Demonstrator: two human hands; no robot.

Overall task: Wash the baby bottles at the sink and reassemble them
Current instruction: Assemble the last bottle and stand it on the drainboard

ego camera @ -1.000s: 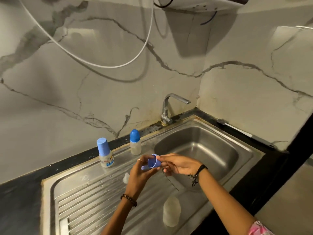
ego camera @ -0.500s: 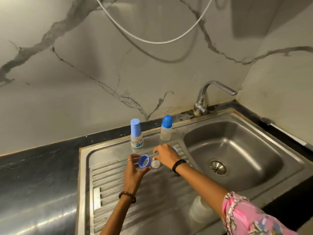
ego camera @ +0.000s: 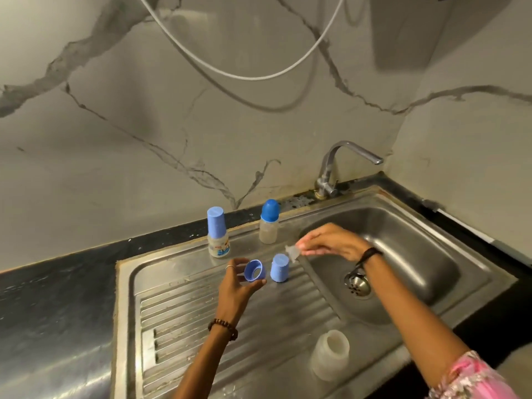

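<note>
Left hand [ego camera: 236,286] wears a ring [ego camera: 228,266] and brown bead bracelet [ego camera: 223,328]; right wrist a black cord [ego camera: 367,256], pink patterned sleeve [ego camera: 472,378].

Left hand [ego camera: 237,283] raised palm-up, fingers curled around a blue collar ring [ego camera: 255,271]. Right hand [ego camera: 334,243] extended leftward, fingertips pinching a clear teat [ego camera: 292,251]. Both forearms bare, each wrist wearing a bracelet.

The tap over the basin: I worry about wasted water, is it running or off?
Off, as far as the picture shows. No stream falls from the tap spout into the sink basin, and both hands are away from it.
</note>
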